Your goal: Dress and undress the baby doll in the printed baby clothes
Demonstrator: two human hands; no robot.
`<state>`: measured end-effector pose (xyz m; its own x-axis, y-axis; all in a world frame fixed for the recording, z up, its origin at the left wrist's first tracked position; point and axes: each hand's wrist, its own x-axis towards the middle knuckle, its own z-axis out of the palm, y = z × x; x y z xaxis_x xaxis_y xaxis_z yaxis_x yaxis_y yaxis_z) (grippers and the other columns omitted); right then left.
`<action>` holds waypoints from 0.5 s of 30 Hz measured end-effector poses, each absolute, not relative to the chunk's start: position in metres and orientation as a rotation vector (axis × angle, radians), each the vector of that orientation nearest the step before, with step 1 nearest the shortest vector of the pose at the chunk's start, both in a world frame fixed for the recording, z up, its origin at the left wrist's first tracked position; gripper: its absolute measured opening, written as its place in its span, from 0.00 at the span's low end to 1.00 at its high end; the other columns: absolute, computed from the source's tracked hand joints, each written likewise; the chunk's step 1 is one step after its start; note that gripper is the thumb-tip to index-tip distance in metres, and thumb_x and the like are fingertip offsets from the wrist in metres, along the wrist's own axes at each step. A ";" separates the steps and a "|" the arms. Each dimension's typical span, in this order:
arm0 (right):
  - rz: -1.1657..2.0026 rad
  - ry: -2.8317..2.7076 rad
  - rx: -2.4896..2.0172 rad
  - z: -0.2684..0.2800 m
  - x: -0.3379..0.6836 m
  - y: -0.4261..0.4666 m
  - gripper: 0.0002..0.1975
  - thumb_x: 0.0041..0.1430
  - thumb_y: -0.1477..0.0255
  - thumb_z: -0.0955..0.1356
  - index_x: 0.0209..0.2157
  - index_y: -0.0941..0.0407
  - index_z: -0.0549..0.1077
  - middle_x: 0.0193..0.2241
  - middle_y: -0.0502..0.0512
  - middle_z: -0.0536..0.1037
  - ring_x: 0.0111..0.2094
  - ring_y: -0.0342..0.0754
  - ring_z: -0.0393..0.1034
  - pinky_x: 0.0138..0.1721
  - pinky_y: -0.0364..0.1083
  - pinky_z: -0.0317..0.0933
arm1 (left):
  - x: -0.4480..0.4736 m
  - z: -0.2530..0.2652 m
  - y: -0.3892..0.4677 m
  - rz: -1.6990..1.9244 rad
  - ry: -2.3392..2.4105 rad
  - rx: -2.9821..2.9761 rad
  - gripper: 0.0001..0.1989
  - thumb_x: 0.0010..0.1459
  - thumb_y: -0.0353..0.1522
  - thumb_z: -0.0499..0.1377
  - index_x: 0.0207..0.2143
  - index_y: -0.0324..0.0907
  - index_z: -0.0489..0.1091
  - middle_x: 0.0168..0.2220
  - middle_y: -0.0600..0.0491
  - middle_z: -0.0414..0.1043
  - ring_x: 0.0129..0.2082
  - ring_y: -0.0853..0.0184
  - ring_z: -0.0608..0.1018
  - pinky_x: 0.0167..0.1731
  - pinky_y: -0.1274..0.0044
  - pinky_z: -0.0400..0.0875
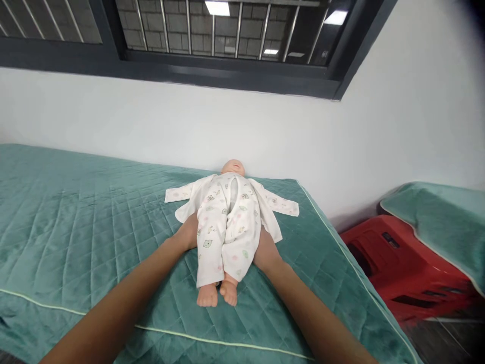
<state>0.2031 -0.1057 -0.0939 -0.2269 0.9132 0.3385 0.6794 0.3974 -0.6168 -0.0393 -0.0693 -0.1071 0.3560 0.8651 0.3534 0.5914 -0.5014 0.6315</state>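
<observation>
A baby doll [233, 167] lies on its back, its head toward the wall and its bare feet toward me. It wears white printed pants [212, 237] and a white printed jacket [280, 202], whose sleeves spread out to both sides. At the doll's left-hand side in the picture, my left hand [189, 231] reaches under the jacket and pants at hip height. My right hand [266, 248] does the same on the opposite side. Cloth covers the fingers of both hands, so whether they grip anything is hidden.
A green quilted cover [113, 212] with pale piping lies under the doll. Behind it rise a white wall [170, 116] and a dark-framed barred window [227, 71]. At the right, a red plastic stool or chair [409, 263] stands partly under another green cloth [439, 217].
</observation>
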 end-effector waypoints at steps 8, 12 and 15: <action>0.466 -1.928 -1.223 -0.095 0.210 -0.112 0.27 0.61 0.60 0.65 0.62 0.44 0.63 0.57 0.57 0.71 0.61 0.63 0.61 0.62 0.63 0.56 | -0.030 -0.089 -0.076 0.892 1.232 2.293 0.23 0.57 0.36 0.60 0.54 0.37 0.69 0.60 0.41 0.67 0.63 0.51 0.65 0.65 0.61 0.55; 0.562 -1.907 -1.195 -0.098 0.205 -0.107 0.28 0.60 0.57 0.66 0.61 0.45 0.63 0.57 0.58 0.71 0.62 0.63 0.60 0.62 0.63 0.56 | -0.027 -0.085 -0.076 0.903 1.244 2.277 0.26 0.57 0.37 0.58 0.57 0.35 0.67 0.62 0.39 0.63 0.64 0.51 0.63 0.66 0.61 0.54; 0.565 -1.831 -1.204 -0.099 0.200 -0.105 0.30 0.60 0.53 0.65 0.63 0.43 0.61 0.60 0.55 0.67 0.64 0.63 0.56 0.64 0.63 0.53 | -0.025 -0.082 -0.078 0.885 1.277 2.260 0.27 0.57 0.37 0.58 0.58 0.37 0.66 0.62 0.42 0.64 0.65 0.51 0.61 0.67 0.62 0.52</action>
